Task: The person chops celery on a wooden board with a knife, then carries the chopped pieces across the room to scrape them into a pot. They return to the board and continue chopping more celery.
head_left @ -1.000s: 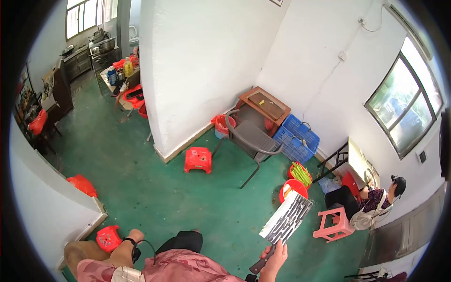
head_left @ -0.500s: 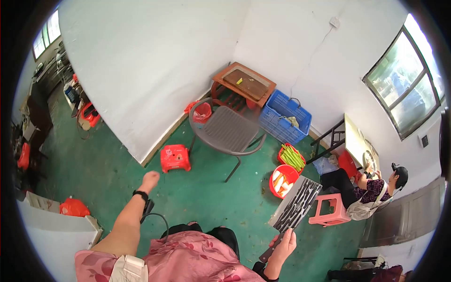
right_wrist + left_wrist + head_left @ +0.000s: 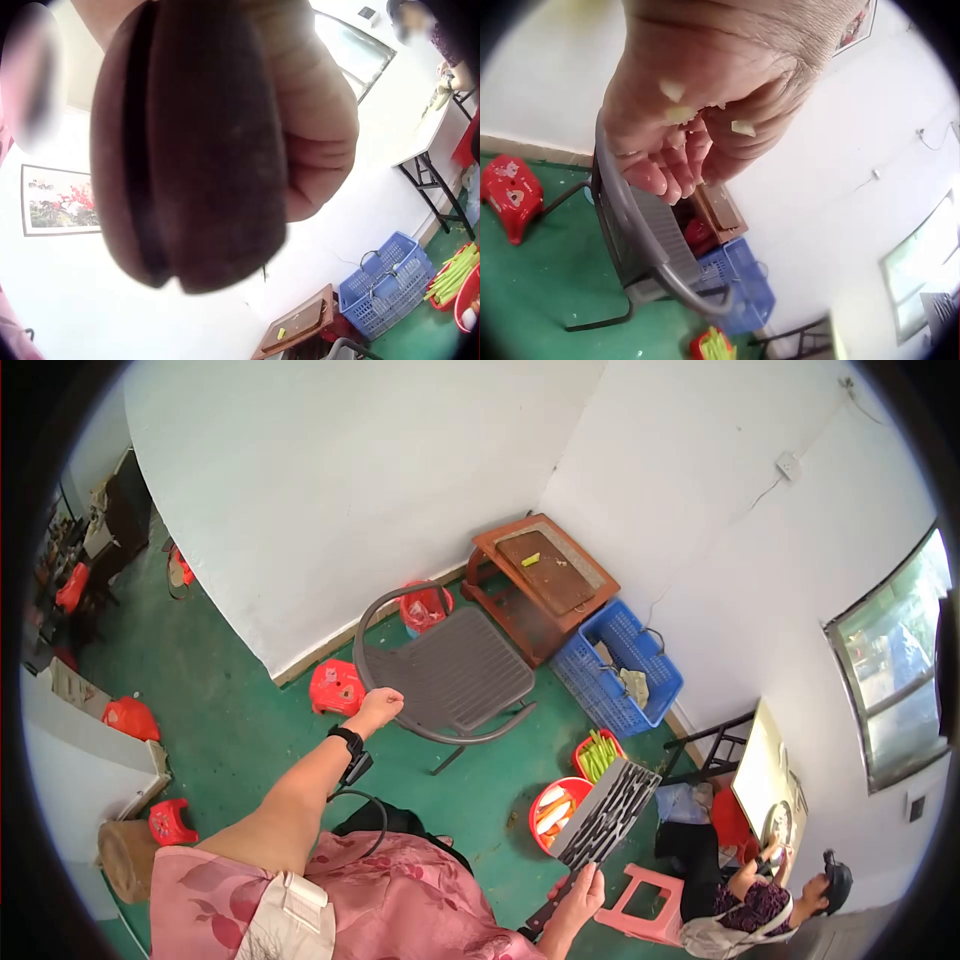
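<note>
My right hand [image 3: 580,900] grips a cleaver by its dark handle [image 3: 210,150]. The wide blade [image 3: 610,815], patterned in black and grey, points up and away, overlapping the edge of a red basin [image 3: 535,833] of orange and white vegetables in the head view. My left hand [image 3: 381,706] is held out in front of the grey chair [image 3: 465,670], its fingers loosely curled. Small pale food bits [image 3: 672,90] stick to its palm. Beyond the chair, a brown cutting board [image 3: 560,585] with a yellow-green scrap lies on a low wooden table [image 3: 490,540].
A blue crate [image 3: 630,710] stands beside the low table. Green stalks [image 3: 600,755] fill a red container near the basin. At the right, a person [image 3: 735,900] sits on a pink stool [image 3: 640,920] at a table. A red stool [image 3: 337,688] stands left of the chair.
The left hand has risen from low by my side to in front of the chair. The chair, basin and low table appear closer. The cleaver has stayed in the right hand.
</note>
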{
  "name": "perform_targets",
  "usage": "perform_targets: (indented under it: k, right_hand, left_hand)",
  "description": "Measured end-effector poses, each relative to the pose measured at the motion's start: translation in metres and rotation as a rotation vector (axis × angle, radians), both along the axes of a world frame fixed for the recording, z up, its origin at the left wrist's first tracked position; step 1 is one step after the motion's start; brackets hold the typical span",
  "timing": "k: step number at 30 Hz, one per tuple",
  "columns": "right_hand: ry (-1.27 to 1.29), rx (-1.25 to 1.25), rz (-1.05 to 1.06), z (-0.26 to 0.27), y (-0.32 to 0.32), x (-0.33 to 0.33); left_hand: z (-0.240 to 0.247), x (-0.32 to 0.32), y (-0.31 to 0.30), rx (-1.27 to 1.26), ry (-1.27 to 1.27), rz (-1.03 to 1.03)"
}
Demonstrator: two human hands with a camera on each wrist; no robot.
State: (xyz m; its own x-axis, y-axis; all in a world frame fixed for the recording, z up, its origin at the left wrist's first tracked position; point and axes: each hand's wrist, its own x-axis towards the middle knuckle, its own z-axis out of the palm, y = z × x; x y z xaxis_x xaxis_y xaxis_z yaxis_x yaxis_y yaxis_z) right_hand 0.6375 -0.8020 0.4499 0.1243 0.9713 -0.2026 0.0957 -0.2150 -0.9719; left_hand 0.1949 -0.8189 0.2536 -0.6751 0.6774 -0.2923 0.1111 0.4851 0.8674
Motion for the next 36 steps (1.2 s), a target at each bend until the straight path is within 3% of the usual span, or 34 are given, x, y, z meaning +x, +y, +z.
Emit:
perform_targets:
  k: [3, 9, 14, 18, 20, 23, 26, 34, 36]
  right_hand:
    - [-0.059, -0.019, 0.113, 0.005, 0.050, 0.009]
    - [-0.007, -0.016, 0.167, -0.014, 0.154, 0.009]
    - [0.007, -0.023, 0.186, -0.021, 0.242, -0.007]
    - [-0.011, -0.061, 0.212, -0.003, 0.304, -0.025]
    - [-0.072, -0.027, 0.247, -0.003, 0.340, -0.029]
    - [-0.092, -0.091, 0.254, -0.006, 0.381, -0.041]
    - [-0.076, -0.145, 0.264, -0.011, 0.427, -0.057]
    - [-0.085, -0.234, 0.438, -0.030, 0.562, -0.115]
    - [-0.092, -0.232, 0.465, -0.033, 0.602, -0.134]
  left_hand:
    - [-0.017, -0.003, 0.006, 0.009, -0.100, 0.096]
    - [-0.029, -0.022, 0.036, -0.108, 0.063, 0.249]
    - [-0.058, -0.044, 0.109, -0.075, -0.023, 0.390]
    - [-0.042, -0.021, 0.201, -0.117, -0.089, 0.291]
    - [-0.048, -0.016, 0.239, -0.153, 0.176, 0.028]
    - [-0.038, -0.005, 0.281, -0.199, 0.229, -0.082]
    - [-0.049, -0.008, 0.307, -0.243, 0.238, -0.066]
    - [-0.105, -0.060, 0.280, -0.439, 0.297, 0.060]
    - [-0.096, -0.065, 0.274, -0.583, 0.226, 0.149]
